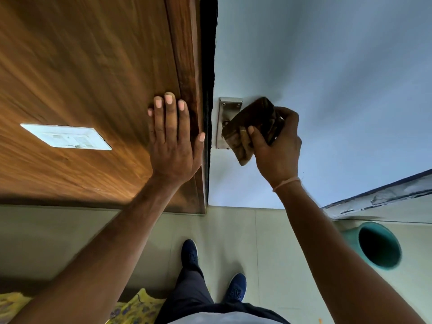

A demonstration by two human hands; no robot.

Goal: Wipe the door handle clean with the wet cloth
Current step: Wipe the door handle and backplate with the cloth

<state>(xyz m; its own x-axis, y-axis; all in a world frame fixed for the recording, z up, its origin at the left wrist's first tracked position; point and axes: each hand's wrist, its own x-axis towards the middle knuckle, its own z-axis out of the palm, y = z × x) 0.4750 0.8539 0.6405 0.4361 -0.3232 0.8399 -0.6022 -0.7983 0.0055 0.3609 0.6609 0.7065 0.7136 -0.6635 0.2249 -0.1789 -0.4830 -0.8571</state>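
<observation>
A steel handle plate [224, 118] is screwed to the pale blue door [327, 78] near its left edge. The lever itself is hidden under a folded brown cloth [251, 127]. My right hand [278, 146] is shut on that cloth and presses it over the handle, thumb on the front of the fold. My left hand [174, 141] lies flat with fingers spread on the brown wooden panel [81, 66] beside the door frame, holding nothing.
A white switch plate [66, 136] sits on the wooden panel to the left. A teal bucket [376, 246] stands on the tiled floor at the right, by a blue-edged ledge [378, 197]. My two blue shoes [190, 253] are below. Yellow patterned fabric [138, 309] lies at the bottom left.
</observation>
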